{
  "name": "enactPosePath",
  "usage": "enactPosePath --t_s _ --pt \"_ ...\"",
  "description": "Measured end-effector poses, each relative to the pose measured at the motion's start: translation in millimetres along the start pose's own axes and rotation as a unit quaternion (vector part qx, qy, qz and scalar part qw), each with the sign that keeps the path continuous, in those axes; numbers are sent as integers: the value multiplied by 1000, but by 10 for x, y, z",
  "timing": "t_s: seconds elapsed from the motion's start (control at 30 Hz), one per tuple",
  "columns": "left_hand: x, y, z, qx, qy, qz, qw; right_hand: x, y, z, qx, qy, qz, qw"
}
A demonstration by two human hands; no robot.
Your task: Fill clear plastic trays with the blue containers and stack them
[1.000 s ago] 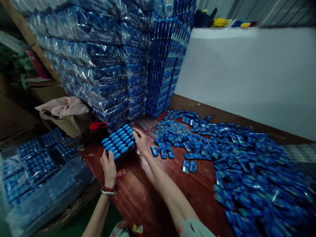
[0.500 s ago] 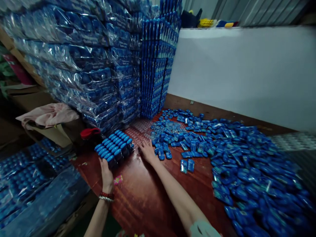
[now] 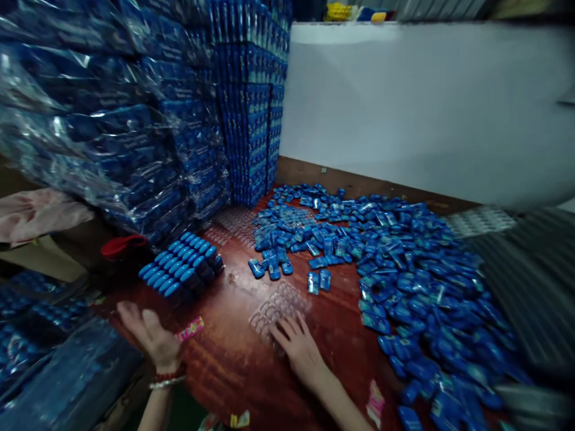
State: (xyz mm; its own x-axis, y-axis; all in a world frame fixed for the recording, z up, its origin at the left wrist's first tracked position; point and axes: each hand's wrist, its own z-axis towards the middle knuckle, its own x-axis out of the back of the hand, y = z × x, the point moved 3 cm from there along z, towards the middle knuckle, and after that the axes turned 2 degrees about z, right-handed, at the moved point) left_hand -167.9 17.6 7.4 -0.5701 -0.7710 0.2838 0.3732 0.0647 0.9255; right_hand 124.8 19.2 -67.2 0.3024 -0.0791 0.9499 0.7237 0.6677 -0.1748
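Observation:
A clear plastic blister tray with rounded cavities (image 3: 276,308) lies on the reddish wooden table (image 3: 224,365). My right hand (image 3: 299,344) rests on its near right part, fingers spread and stretched out. My left hand (image 3: 150,335), blurred by motion, is raised near the table's left edge with its fingers apart and nothing in them. Beyond it sits a block of small blue containers in neat rows (image 3: 179,266), their oval tops up; the hand is apart from it. Several loose blue containers (image 3: 274,263) lie just past the clear tray.
A large heap of loose blue containers (image 3: 404,287) covers the right side. Tall stacks of film-wrapped blue packs (image 3: 179,131) rise at the back left. More clear trays (image 3: 233,224) lie before them. A red object (image 3: 123,245) and pink wrapper (image 3: 191,329) are at left.
My right hand has come nearer and rightward, and a clear tray now lies under it. My left hand has let go of the block of containers and moved back. The view has shifted right.

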Motion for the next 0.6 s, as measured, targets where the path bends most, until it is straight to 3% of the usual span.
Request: enactPosePath --t_s 0.03,0.07,0.1,0.13,0.2,0.27,0.33,0.43,0.5,0.6 --pt "-14 50 -113 -41 30 1 999 -35 -71 -211 -34 -7 1 999" --pt "-90 96 -229 -90 25 -5 996 -53 -137 -387 -64 -13 4 998" --pt "-237 134 -338 -144 -21 -4 989 -57 -197 -523 -84 -21 12 996" --pt "-456 162 -437 -194 -108 4 975 -40 -243 -615 -98 -26 25 995" --pt "-1020 172 -584 -246 -316 43 915 46 -267 -673 -121 -13 57 991" --pt "-1575 175 -591 -253 -385 119 879 195 -146 -611 -158 43 81 983" --pt "-2040 230 -503 -247 -353 224 874 396 165 -530 -216 118 82 966" --pt "-2512 423 -410 -270 -291 311 864 798 940 -586 -311 215 34 925" --pt "-2744 551 -419 -313 -306 304 847 1096 1552 -792 -405 253 -38 878" --pt "-3102 689 -509 -399 -368 249 802 1388 2353 -1161 -570 233 -120 778"
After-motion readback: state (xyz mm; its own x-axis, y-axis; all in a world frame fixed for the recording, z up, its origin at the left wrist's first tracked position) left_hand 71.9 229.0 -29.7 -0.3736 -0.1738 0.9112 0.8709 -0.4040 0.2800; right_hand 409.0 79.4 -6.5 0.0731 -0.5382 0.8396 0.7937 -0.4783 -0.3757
